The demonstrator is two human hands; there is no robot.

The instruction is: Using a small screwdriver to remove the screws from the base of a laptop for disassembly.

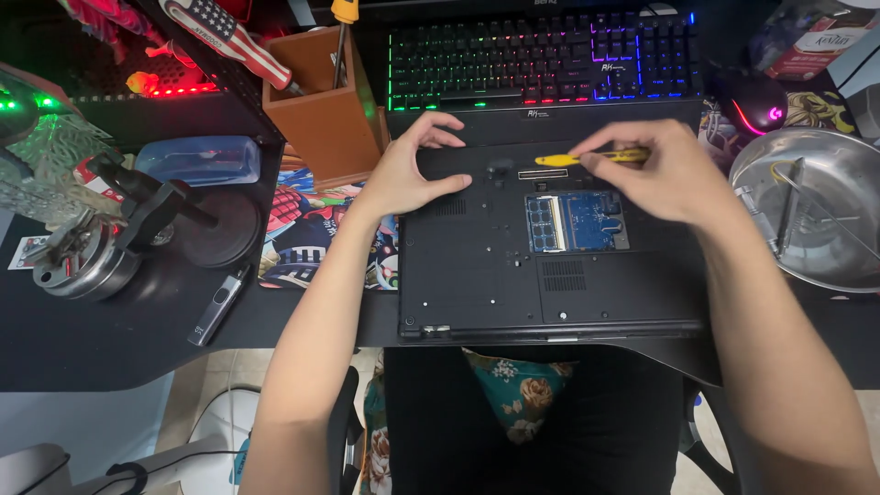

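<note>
On the black bench [110, 339], in the middle, an upturned black laptop [477, 275] lies flat with its memory bay [577, 222] uncovered. It looks stiff and rather heavy, and the bare blue boards seem fragile, so it is better held by the plastic edges. The left hand [408, 170] rests on the top left corner, fingers curved and loosely open, gripping nothing. The right hand [669, 174] is bent at the wrist and closed around a small yellow screwdriver [587, 158], light and thin, its tip pointing left above the laptop base.
</note>
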